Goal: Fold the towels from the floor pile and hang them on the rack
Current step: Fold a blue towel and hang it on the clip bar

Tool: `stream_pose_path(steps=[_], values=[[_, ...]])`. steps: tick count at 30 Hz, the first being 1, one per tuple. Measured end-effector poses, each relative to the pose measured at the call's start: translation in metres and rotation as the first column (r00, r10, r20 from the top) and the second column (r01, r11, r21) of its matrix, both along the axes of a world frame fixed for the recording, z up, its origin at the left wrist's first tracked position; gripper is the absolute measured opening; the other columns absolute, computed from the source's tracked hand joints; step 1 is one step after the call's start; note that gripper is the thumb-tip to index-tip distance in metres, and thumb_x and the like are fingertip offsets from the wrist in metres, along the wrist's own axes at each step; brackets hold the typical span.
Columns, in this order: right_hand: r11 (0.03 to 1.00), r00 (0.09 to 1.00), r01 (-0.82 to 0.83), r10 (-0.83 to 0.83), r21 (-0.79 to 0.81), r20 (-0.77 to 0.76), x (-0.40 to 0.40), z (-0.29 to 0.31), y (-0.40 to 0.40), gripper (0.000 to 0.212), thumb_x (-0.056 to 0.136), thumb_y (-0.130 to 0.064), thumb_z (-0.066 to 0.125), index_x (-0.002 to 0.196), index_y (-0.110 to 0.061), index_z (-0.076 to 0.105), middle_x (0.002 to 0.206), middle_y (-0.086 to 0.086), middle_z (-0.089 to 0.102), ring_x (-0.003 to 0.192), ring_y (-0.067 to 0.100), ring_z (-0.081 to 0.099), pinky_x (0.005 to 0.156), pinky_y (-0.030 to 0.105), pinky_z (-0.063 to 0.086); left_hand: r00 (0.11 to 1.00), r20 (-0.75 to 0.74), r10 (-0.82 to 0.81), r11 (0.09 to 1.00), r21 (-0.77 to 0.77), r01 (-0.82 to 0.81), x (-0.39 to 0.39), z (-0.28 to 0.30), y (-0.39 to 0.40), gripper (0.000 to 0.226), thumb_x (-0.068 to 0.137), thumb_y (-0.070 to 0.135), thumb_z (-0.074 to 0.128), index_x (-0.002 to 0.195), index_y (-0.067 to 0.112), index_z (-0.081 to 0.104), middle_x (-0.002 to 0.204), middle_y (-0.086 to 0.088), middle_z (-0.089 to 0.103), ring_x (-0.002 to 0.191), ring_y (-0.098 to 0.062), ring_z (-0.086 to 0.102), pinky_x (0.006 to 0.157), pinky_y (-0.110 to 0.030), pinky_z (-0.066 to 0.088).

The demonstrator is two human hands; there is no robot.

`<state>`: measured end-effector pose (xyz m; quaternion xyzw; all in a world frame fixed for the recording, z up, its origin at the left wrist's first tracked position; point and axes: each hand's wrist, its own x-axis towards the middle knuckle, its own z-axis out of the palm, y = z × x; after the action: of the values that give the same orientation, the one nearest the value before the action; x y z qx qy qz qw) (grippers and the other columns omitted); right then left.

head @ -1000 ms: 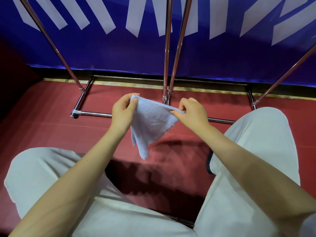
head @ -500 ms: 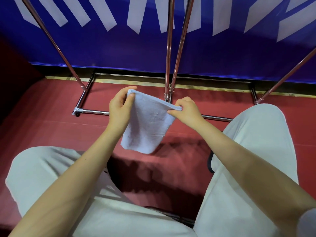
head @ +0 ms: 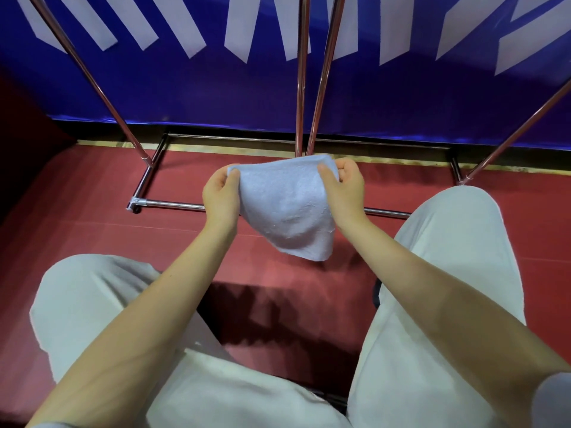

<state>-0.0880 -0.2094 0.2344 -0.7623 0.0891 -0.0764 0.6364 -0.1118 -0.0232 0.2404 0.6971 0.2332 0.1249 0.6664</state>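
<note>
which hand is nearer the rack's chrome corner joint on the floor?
Left. The left hand pinches the towel just right of the corner joint in the picture; the right hand holds the towel's far side, farther away.

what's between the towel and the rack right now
Nothing visible. Left hand and right hand pinch the towel up in open air before the rack; its hanging bars are out of view.
</note>
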Motion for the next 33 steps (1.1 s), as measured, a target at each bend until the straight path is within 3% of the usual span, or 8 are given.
stream_pose_path(steps=[5,8,12,16,23,26,29,33], values=[[0.977,0.992,0.123,-0.114,-0.176,0.062,-0.001,-0.002,0.006,0.012,0.093,-0.023,0.053,0.087,-0.016,0.044,0.061,-0.011,0.046,0.054,0.002,0.045,0.053,0.02,0.035,0.989,-0.144,0.034,0.97,-0.232,-0.067,0.008,0.004,-0.016,0.027,0.09,0.009,0.048,0.066,0.02,0.054,0.055,0.012,0.046,0.052,-0.007,0.038,0.049,-0.019,0.03],[0.972,0.989,0.146,-0.144,-0.182,0.025,-0.004,-0.007,0.015,0.015,0.094,-0.023,0.05,0.087,-0.013,0.041,0.064,-0.011,0.044,0.061,0.014,0.045,0.059,0.033,0.037,0.966,-0.259,0.028,0.899,-0.416,-0.138,0.011,0.01,-0.03,0.02,0.086,0.005,0.05,0.076,0.02,0.059,0.066,0.005,0.049,0.059,-0.013,0.044,0.054,-0.024,0.033],[0.992,0.995,0.086,-0.09,-0.091,-0.048,-0.008,-0.011,0.027,0.018,0.094,-0.023,0.049,0.082,-0.013,0.04,0.064,-0.01,0.041,0.058,0.01,0.04,0.061,0.034,0.038,0.963,-0.27,-0.017,0.857,-0.499,-0.125,0.015,0.016,-0.047,0.019,0.086,0.005,0.052,0.093,0.016,0.066,0.077,0.002,0.06,0.067,-0.014,0.057,0.054,-0.021,0.044],[0.997,0.999,0.0,-0.004,-0.073,-0.05,-0.008,-0.007,0.035,0.02,0.094,-0.027,0.052,0.079,-0.018,0.042,0.062,-0.011,0.043,0.056,0.005,0.042,0.056,0.026,0.036,0.965,-0.248,-0.09,0.879,-0.475,-0.04,0.017,0.015,-0.057,0.025,0.088,0.01,0.052,0.108,0.011,0.068,0.088,-0.001,0.067,0.074,-0.015,0.063,0.057,-0.022,0.048],[0.999,0.998,-0.051,0.051,-0.01,-0.023,-0.006,-0.004,0.037,0.019,0.092,-0.027,0.054,0.075,-0.024,0.046,0.055,-0.017,0.048,0.054,0.002,0.045,0.056,0.026,0.039,0.975,-0.12,-0.189,0.944,-0.295,0.147,0.015,0.013,-0.065,0.024,0.091,0.009,0.049,0.102,0.006,0.07,0.079,0.001,0.07,0.067,-0.005,0.065,0.056,-0.019,0.049],[0.997,0.997,-0.08,0.08,-0.008,0.019,-0.011,-0.001,0.037,0.019,0.095,-0.022,0.047,0.077,-0.02,0.056,0.065,-0.009,0.058,0.064,0.01,0.056,0.061,0.033,0.047,0.95,0.004,-0.312,0.918,-0.256,0.302,0.012,0.016,-0.064,0.03,0.089,0.005,0.046,0.103,0.005,0.072,0.093,-0.003,0.074,0.081,-0.008,0.068,0.069,-0.02,0.051],[0.992,0.99,-0.116,0.119,-0.039,0.077,-0.011,0.0,0.037,0.017,0.094,-0.014,0.047,0.091,-0.014,0.064,0.084,-0.002,0.068,0.078,0.015,0.064,0.073,0.039,0.053,0.948,0.045,-0.315,0.91,-0.269,0.315,0.012,0.022,-0.058,0.027,0.088,0.007,0.05,0.089,0.016,0.076,0.083,0.004,0.073,0.08,-0.01,0.065,0.069,-0.022,0.048],[0.979,0.965,-0.058,0.106,-0.197,0.24,-0.009,-0.001,0.033,0.011,0.089,-0.015,0.06,0.099,-0.018,0.062,0.101,-0.009,0.055,0.094,0.01,0.055,0.076,0.036,0.051,0.948,0.059,-0.314,0.916,-0.244,0.318,0.012,0.024,-0.054,0.019,0.089,0.013,0.055,0.091,0.014,0.074,0.084,0.0,0.07,0.085,-0.015,0.064,0.074,-0.029,0.048]])
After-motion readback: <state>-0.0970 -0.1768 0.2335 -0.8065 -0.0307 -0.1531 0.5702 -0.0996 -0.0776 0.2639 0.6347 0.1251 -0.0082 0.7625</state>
